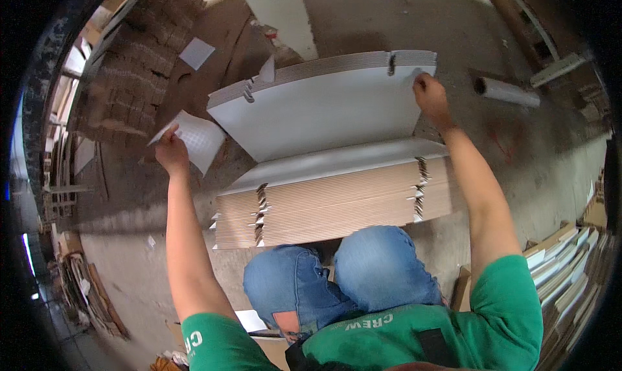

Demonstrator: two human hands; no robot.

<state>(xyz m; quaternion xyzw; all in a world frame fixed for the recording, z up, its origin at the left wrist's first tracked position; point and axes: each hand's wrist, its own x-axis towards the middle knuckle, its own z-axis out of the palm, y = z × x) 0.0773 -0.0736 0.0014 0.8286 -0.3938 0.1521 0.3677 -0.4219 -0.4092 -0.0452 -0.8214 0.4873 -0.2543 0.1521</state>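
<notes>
Over the floor on the left, my left hand is closed on a thin white paper sheet with a faint grid on it. My right hand has its fingers curled at the upper right corner of a white cardboard sheet, the front face of a leaning bundle with layered, notched edges. Nearer my knees lies a stack of flat cardboard blanks, brown layered edges toward me, white on top, with slots near both ends.
A roll of clear film lies on the floor at right. Another paper sheet is at far left, beside stacked cardboard. A pale board lies at the back. More stacked sheets stand at lower right.
</notes>
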